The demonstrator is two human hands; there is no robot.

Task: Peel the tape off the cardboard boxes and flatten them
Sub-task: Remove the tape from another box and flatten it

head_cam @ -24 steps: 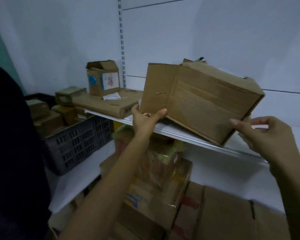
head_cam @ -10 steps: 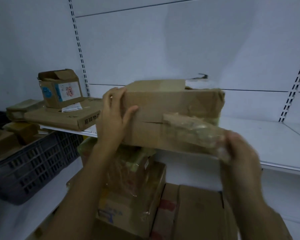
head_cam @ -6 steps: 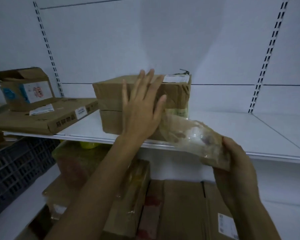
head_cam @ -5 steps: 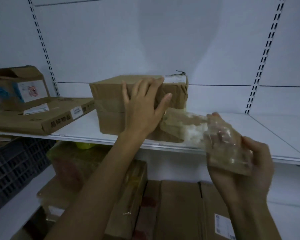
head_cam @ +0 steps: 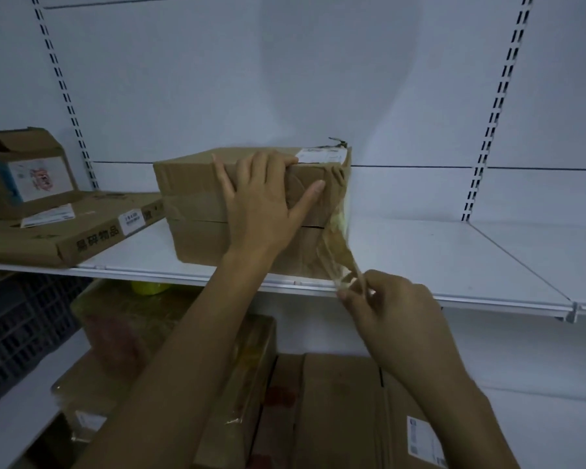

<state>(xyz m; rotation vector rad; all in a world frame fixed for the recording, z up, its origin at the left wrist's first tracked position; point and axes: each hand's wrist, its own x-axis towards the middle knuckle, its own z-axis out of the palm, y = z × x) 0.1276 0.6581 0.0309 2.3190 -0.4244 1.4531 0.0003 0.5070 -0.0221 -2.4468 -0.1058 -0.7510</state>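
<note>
Left hand [head_cam: 261, 204] flat, fingers [head_cam: 271, 164] spread, bracing box [head_cam: 193, 198]. Right hand [head_cam: 393, 316] pinches stretched tape [head_cam: 337, 252]. Risks: the strip could snap, or the pull could drag the box off the shelf [head_cam: 454, 258].

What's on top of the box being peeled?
A white label near the right corner of the box, and fingers of the left hand over its front edge. The rest is too foreshortened to judge.

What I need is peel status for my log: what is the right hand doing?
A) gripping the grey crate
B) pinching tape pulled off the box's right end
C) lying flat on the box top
B: the right hand pinches the tape stretched from the right end of the box, while the left hand presses on it.
</note>
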